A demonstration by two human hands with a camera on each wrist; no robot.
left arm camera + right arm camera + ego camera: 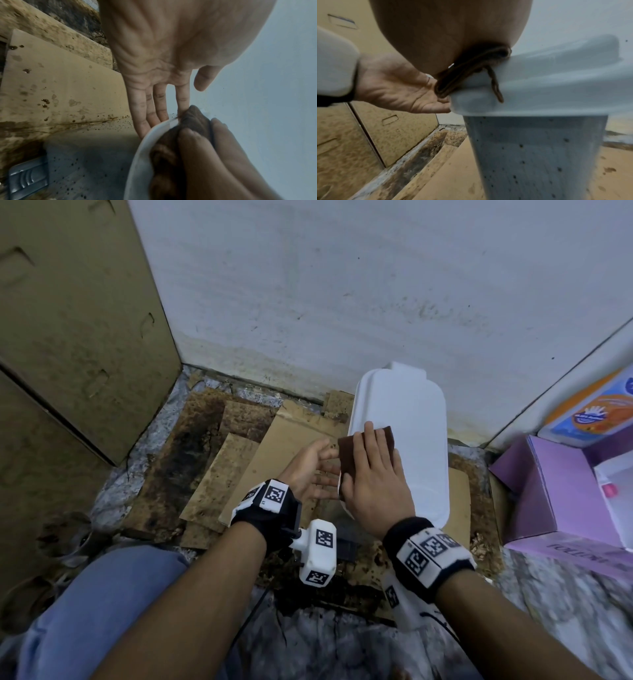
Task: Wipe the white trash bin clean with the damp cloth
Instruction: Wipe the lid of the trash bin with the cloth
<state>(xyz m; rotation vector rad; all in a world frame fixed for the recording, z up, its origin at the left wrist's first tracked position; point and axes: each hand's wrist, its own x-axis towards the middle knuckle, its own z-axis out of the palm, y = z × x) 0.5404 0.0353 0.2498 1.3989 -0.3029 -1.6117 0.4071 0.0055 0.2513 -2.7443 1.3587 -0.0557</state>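
Note:
The white trash bin [414, 453] stands on the floor against the wall with its lid down. A folded brown cloth [383, 433] lies on the lid's near left edge, and my right hand [373, 474] presses flat on it with straight fingers. My left hand [315, 470] is open, palm turned toward the bin, fingertips touching the lid's left rim. In the left wrist view the left fingers [154, 108] meet the rim [142, 151] beside the cloth [193, 119]. The right wrist view shows the cloth [471, 67] hanging over the lid [556, 81] and dark specks on the bin body [530, 155].
Tall cardboard boxes [68, 337] stand close on the left. Stained flattened cardboard [239, 453] covers the floor around the bin. A purple box [548, 491] and an orange and blue pack [592, 412] sit at the right. My knee [102, 594] is at the lower left.

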